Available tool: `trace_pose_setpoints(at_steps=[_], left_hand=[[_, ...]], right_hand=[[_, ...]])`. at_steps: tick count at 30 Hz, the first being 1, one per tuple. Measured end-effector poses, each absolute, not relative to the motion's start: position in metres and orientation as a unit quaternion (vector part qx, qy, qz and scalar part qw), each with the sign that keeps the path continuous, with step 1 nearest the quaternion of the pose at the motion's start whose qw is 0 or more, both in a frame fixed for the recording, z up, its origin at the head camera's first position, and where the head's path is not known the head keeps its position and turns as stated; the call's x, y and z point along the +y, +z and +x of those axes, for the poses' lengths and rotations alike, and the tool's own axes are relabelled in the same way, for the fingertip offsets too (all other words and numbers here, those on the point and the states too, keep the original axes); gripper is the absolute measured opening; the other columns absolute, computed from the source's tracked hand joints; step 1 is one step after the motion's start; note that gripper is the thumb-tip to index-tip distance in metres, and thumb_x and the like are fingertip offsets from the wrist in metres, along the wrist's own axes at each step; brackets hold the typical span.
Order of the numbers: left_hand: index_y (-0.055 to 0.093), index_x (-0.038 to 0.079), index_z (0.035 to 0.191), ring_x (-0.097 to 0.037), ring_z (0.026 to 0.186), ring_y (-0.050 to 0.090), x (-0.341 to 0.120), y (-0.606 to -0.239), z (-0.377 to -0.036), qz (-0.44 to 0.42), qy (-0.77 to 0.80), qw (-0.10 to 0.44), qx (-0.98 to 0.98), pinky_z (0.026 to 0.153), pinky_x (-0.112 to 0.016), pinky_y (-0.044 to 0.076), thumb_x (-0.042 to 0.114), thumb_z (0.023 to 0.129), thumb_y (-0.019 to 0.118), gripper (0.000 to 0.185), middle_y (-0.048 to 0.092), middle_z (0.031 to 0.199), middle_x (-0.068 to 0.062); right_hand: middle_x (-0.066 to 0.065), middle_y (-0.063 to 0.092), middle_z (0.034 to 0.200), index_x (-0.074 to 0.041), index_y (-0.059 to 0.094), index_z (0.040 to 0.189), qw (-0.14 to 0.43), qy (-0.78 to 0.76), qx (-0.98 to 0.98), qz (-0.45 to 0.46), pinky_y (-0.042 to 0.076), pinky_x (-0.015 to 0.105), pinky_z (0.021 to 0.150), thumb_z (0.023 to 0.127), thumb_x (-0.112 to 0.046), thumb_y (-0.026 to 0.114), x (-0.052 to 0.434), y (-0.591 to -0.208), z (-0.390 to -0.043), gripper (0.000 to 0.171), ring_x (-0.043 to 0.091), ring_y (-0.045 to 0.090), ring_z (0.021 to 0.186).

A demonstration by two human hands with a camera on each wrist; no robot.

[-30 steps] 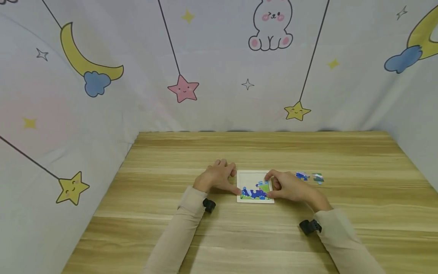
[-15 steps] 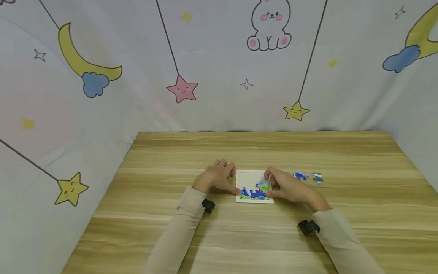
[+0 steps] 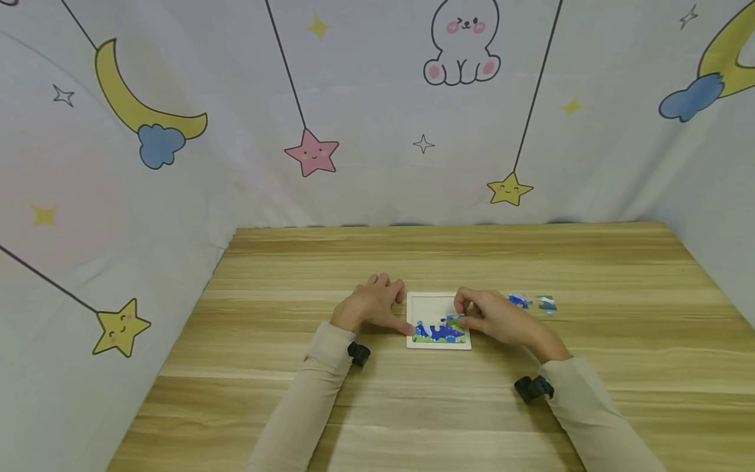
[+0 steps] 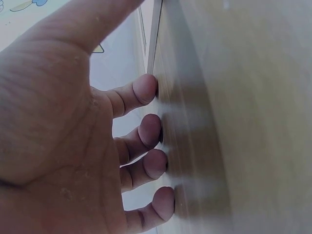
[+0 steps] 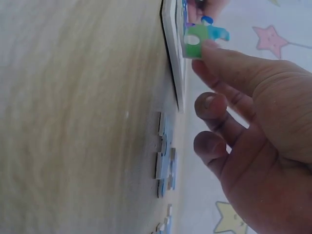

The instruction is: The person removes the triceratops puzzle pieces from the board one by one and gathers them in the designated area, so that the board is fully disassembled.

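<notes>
A jigsaw board (image 3: 433, 305) with a pale raised frame lies on the table. Joined blue and purple puzzle pieces (image 3: 433, 334) fill its lower part. With thumb and forefinger, my right hand (image 3: 498, 318) pinches a green and light-blue puzzle piece (image 5: 196, 41) over the board's right side. Whether that piece touches its neighbours I cannot tell. My left hand (image 3: 373, 305) rests at the board's left edge, thumb on the frame. Its other fingertips (image 4: 151, 127) touch the table, loosely bent, in the left wrist view.
Loose puzzle pieces lie right of the board, among them a blue-purple one (image 3: 519, 301) and a green-white one (image 3: 546, 304). The wooden table (image 3: 283, 262) meets a patterned cloth backdrop (image 3: 377, 196) at its far edge.
The piece in my right hand has turned flatter and lower against the board, and the right thumb has shifted slightly upward along it. My left hand stays at the frame.
</notes>
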State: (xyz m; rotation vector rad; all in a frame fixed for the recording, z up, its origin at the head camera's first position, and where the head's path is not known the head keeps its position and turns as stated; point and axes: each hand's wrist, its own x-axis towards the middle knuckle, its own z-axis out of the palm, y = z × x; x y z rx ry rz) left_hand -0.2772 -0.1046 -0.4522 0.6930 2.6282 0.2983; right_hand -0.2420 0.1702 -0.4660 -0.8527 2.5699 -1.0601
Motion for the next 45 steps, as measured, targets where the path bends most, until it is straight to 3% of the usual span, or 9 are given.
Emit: trace_pose_setpoints(at_steps=[14, 22, 32, 40, 45], left_hand=[[0.046, 0.020, 0.103, -0.021, 0.093, 0.035, -0.105, -0.454, -0.278, 0.244, 0.114, 0.211, 0.940, 0.074, -0.036, 0.029, 0.062, 0.075, 0.080, 0.061, 0.038, 0.101, -0.003], [0.046, 0.020, 0.102, -0.022, 0.096, 0.035, -0.105, -0.454, -0.278, 0.242, 0.113, 0.213, 0.940, 0.077, -0.039, 0.030, 0.062, 0.076, 0.079, 0.060, 0.038, 0.103, -0.003], [0.046, 0.021, 0.103, -0.022, 0.096, 0.035, -0.104, -0.455, -0.278, 0.241, 0.112, 0.216, 0.940, 0.076, -0.038, 0.030, 0.063, 0.075, 0.079, 0.060, 0.038, 0.102, -0.004], [0.046, 0.021, 0.103, -0.022, 0.097, 0.035, -0.105, -0.454, -0.277, 0.242, 0.114, 0.214, 0.939, 0.078, -0.040, 0.031, 0.061, 0.076, 0.079, 0.059, 0.038, 0.102, -0.004], [0.047, 0.020, 0.101, -0.021, 0.092, 0.036, -0.103, -0.452, -0.275, 0.253, 0.100, 0.212, 0.939, 0.074, -0.035, 0.032, 0.060, 0.079, 0.078, 0.055, 0.040, 0.100, -0.003]], right_hand=[[-0.004, 0.053, 0.076, -0.018, 0.055, 0.091, 0.146, -0.367, 0.869, -0.297, 0.037, 0.023, 0.056, 0.093, -0.011, 0.071, 0.175, -0.465, -0.242, 0.018, 0.007, 0.045, 0.060], [-0.005, 0.053, 0.073, -0.016, 0.056, 0.093, 0.116, -0.372, 0.875, -0.288, 0.037, 0.023, 0.052, 0.093, -0.009, 0.071, 0.175, -0.465, -0.242, 0.016, 0.007, 0.043, 0.056], [-0.003, 0.063, 0.088, -0.016, 0.058, 0.094, 0.080, -0.343, 0.901, -0.255, 0.042, 0.028, 0.062, 0.092, -0.008, 0.072, 0.168, -0.470, -0.240, 0.016, 0.012, 0.051, 0.069], [-0.002, 0.063, 0.091, -0.017, 0.058, 0.096, 0.072, -0.316, 0.916, -0.237, 0.039, 0.029, 0.060, 0.093, -0.009, 0.070, 0.161, -0.471, -0.237, 0.015, 0.011, 0.044, 0.061], [-0.003, 0.064, 0.091, -0.017, 0.058, 0.094, 0.067, -0.301, 0.921, -0.239, 0.041, 0.030, 0.063, 0.092, -0.011, 0.072, 0.161, -0.468, -0.236, 0.015, 0.011, 0.048, 0.066]])
